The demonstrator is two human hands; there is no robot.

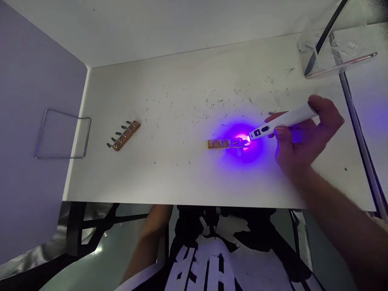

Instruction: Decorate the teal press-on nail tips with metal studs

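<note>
My right hand is closed around a white pen-shaped UV lamp. From its tip, bright purple light falls on the right end of a small brown strip, which lies flat on the white table. Several small shiny pieces sit in a row along this strip; the glare hides those at the lit end. Farther left, a second brown strip lies at a slant, with several dark green nail-like tips sticking out along one side. Only my left forearm shows, below the table's front edge; the hand is hidden.
Dark specks and filings are scattered over the tabletop. A clear plastic container and a dark stand arm are at the back right. A metal bar runs along the right side. A bent wire frame stands at the left wall.
</note>
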